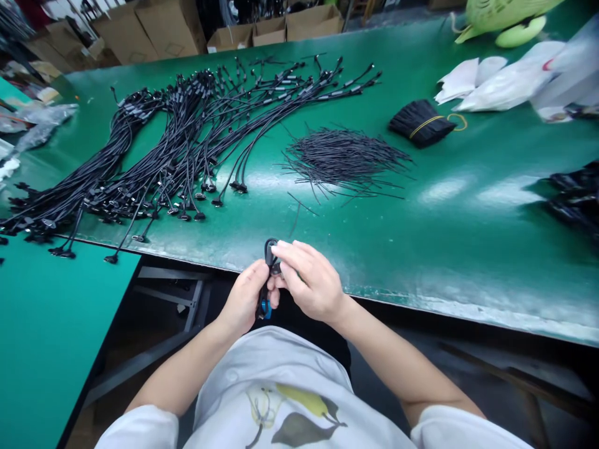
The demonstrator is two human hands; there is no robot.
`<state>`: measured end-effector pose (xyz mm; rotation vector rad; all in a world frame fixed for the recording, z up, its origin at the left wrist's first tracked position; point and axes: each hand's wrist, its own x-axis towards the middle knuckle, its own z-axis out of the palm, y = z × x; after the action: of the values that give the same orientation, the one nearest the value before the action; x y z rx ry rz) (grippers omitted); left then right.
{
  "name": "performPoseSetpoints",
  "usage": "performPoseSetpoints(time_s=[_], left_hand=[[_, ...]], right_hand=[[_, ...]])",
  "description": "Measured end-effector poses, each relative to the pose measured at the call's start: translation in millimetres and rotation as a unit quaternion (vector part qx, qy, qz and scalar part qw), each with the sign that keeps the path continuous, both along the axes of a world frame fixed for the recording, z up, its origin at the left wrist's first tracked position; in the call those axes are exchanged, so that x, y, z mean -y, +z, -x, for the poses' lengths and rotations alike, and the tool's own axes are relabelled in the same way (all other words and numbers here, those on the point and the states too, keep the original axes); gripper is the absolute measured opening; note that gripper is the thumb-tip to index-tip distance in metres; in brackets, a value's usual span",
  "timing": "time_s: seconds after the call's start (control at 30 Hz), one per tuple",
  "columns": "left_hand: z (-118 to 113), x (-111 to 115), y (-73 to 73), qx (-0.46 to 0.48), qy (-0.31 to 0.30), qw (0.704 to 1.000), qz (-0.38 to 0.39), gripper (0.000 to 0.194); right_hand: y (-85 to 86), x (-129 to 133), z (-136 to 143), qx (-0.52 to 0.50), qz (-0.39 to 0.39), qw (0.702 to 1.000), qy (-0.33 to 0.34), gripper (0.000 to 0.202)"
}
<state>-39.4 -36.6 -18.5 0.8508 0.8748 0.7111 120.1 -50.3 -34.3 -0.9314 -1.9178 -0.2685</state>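
Just past the table's front edge, my left hand is closed around a folded black cable with a loop at its top. My right hand pinches the same cable from the other side, its fingers bent close to the left thumb. Something blue shows at the cable's lower end, partly covered by the fingers. Ahead of both hands lies a loose pile of thin black ties, with a few strays nearer me. Long black cables with connectors spread over the left part of the table.
The green table ends just in front of my body. A banded black bundle lies right of the pile. White plastic bags and dark items are at right. Cardboard boxes stand behind; another green surface is lower left.
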Motion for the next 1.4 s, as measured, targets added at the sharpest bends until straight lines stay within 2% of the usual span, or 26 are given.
performPoseSetpoints(time_s=[0.13,0.23,0.33,0.43,0.57,0.63,0.77,0.9,1.07,1.13,1.23,1.3,1.33,1.4], left_hand=[[-4.3,-7.2,-0.2,-0.047,0.012,0.999,-0.013,0.032],[-6.8,-9.2,1.3,-0.051,-0.023,0.998,0.001,0.029],[-7.8,-6.9,3.4,-0.031,-0.055,0.998,-0.012,0.027],[-7.5,-4.1,4.8,0.004,-0.056,0.998,-0.03,0.03],[-8.1,-2.2,2.8,0.016,-0.052,0.998,-0.02,0.036],[-9.3,-1.0,0.4,0.014,-0.065,0.998,0.003,0.035],[-10.8,1.2,-3.5,0.038,-0.076,0.993,0.077,0.038],[-6.4,0.2,-1.2,0.078,-0.106,0.977,0.165,0.042],[3.7,2.2,2.8,0.141,-0.166,0.933,0.285,0.028],[5.5,6.6,1.2,0.164,-0.166,0.926,0.298,0.025],[4.6,13.1,-2.9,0.182,-0.182,0.925,0.279,0.032],[1.7,13.9,-5.4,0.166,-0.161,0.937,0.261,0.036],[-0.5,13.0,-6.7,0.149,-0.132,0.948,0.249,0.035],[-6.8,9.2,-10.2,0.102,-0.061,0.972,0.203,0.035]], right_hand=[[-1.9,-7.0,-2.4,0.0,0.022,1.0,-0.004,0.012],[-4.4,-17.3,-2.8,-0.033,0.063,0.997,-0.023,0.008],[-7.2,-22.6,-2.3,-0.089,0.116,0.989,-0.027,0.013],[-7.7,-20.7,-2.1,-0.171,0.164,0.971,-0.008,0.02],[-3.6,-17.3,-2.9,-0.212,0.18,0.961,-0.011,0.022],[-0.8,-17.0,-3.1,-0.217,0.197,0.956,-0.012,0.023],[0.7,-15.6,-1.6,-0.254,0.281,0.925,0.039,0.026],[-5.4,-14.0,-0.6,-0.271,0.239,0.932,0.037,0.027],[-9.7,-12.5,2.1,-0.284,0.244,0.926,0.045,0.025],[-8.1,-12.0,3.5,-0.305,0.254,0.917,0.036,0.025],[-4.8,-13.5,2.8,-0.333,0.268,0.902,0.058,0.025],[-4.0,-14.7,0.9,-0.358,0.278,0.888,0.078,0.021],[-4.2,-14.5,0.2,-0.382,0.287,0.875,0.081,0.022],[-5.6,-10.7,0.2,-0.446,0.318,0.833,0.082,0.035]])
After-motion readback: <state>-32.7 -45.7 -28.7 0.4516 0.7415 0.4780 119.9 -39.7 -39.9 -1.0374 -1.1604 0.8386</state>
